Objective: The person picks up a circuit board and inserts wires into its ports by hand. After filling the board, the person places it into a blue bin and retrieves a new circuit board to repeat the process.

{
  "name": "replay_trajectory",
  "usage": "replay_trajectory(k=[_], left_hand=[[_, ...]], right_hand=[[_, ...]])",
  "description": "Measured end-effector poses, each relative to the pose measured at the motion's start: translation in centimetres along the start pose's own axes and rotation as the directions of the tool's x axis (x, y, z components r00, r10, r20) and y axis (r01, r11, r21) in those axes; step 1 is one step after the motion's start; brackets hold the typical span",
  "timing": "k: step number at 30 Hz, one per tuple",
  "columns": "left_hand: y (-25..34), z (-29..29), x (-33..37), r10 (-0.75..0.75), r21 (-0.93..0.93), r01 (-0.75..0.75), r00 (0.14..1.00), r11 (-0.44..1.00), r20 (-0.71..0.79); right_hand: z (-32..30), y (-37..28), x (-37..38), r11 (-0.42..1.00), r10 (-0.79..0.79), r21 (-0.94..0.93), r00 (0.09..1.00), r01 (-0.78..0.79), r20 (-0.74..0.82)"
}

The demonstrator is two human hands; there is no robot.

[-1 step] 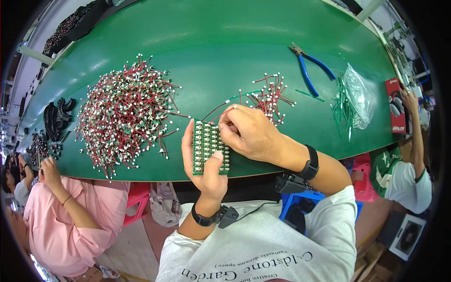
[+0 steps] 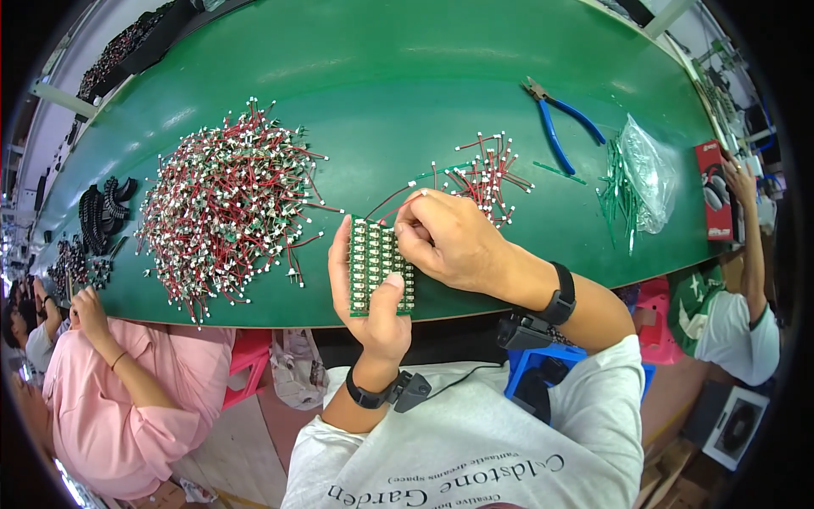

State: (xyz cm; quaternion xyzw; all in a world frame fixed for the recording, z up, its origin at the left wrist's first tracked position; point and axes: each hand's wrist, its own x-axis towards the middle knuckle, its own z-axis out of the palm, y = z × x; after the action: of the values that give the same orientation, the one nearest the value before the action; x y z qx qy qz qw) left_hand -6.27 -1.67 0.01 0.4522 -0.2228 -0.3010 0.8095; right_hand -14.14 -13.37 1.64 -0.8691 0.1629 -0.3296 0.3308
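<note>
My left hand grips a green circuit board panel set with rows of small white connectors, its thumb across the lower face. At the panel's top right corner, my right hand pinches a thin red and black wire lead with small white plugs. The fingertips hide just where the lead meets the panel. Beyond my right hand lies a small heap of red wire leads. A far larger pile of small boards with red wires spreads over the green table to the left.
Blue-handled cutting pliers rest at the back right. Near them are green board strips, a clear plastic bag and a red box. Co-workers sit at both sides, one in a pink shirt. Black coiled parts lie far left.
</note>
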Motion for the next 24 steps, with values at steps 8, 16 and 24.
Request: replay_trajectory(k=[8,16,24], left_hand=[[-0.2,-0.3,-0.2,0.052,0.114,-0.057,0.997,0.992,0.050],[-0.3,-0.2,-0.1,0.082,0.158,-0.087,0.996,0.984,0.043],[-0.1,-0.1,-0.2,0.042,0.112,-0.048,0.998,0.993,0.056]], right_hand=[[0.1,-0.5,-0.3,0.999,0.037,0.003,0.999,-0.037,0.002],[0.1,-1.1,-0.4,0.979,-0.091,-0.183,0.996,0.092,0.017],[-0.1,-0.1,-0.2,0.994,-0.073,-0.083,0.997,0.074,0.025]])
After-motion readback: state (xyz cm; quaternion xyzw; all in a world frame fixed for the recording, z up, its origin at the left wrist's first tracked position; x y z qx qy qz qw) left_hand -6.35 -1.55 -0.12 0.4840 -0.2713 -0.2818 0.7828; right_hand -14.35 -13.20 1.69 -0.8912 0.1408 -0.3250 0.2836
